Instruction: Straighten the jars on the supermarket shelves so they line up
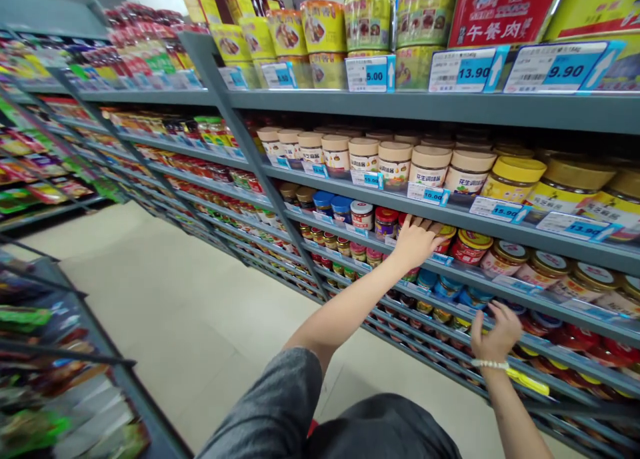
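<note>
My left hand [416, 241] reaches into the third shelf from the top and is wrapped over a small jar with a gold lid [445, 234], among red-lidded jars [470, 246]. Lower down, my right hand [493, 332] hovers at the edge of a shelf of small tins [440, 287], with its fingers curled and spread; nothing shows in them. A beaded bracelet and a yellow band sit on that wrist.
Grey shelving [450, 107] runs along the right, packed with jars, tins and blue price tags [370, 72]. A second rack of packets [45, 352] stands at the left. A pale tiled aisle floor [165, 299] lies between them.
</note>
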Demonstrator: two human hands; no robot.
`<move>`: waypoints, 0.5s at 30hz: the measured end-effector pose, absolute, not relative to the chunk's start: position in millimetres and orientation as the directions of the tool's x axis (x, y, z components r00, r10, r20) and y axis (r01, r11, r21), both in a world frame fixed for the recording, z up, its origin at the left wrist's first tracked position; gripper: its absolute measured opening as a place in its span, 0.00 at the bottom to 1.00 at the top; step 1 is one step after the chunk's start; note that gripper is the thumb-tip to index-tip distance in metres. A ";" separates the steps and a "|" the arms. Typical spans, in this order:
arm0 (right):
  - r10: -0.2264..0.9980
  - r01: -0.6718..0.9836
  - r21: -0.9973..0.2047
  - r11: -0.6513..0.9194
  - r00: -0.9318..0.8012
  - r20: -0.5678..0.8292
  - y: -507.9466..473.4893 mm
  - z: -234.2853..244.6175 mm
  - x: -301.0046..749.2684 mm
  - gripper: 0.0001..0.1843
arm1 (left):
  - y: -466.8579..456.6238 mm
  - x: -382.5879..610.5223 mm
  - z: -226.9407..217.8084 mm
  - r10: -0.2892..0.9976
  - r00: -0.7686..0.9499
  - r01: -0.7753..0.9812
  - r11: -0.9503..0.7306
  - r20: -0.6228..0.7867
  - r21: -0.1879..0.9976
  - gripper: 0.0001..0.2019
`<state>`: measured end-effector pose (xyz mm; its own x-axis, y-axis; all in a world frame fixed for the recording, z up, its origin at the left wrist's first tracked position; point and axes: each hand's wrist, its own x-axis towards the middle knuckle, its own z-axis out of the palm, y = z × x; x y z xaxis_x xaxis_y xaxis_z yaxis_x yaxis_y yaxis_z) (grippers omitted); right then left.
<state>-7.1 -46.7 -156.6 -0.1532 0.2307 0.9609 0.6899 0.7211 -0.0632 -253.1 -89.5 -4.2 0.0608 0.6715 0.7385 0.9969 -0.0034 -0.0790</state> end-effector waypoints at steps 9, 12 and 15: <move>0.477 0.839 0.175 0.515 -0.450 0.755 -7.7 -172.8 -60.1 0.19 | -190.6 -283.1 -210.9 0.765 0.158 0.986 -0.095 0.624 -0.134 0.26; 0.522 0.847 0.182 0.499 -0.462 0.717 -0.7 -173.2 -64.9 0.17 | -244.2 -302.1 -333.3 0.981 -0.074 0.993 0.056 0.178 0.101 0.29; 0.563 0.855 0.189 0.482 -0.468 0.682 -3.1 -169.5 -65.6 0.19 | -316.4 -309.5 -439.9 0.918 -0.296 0.907 0.356 -0.262 0.223 0.24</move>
<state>-65.6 -3.1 -169.5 -0.4679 0.5625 0.6816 0.8554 0.4821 0.1894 -309.5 -316.4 -439.9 -0.2964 0.9183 -0.2623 0.9074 0.3565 0.2228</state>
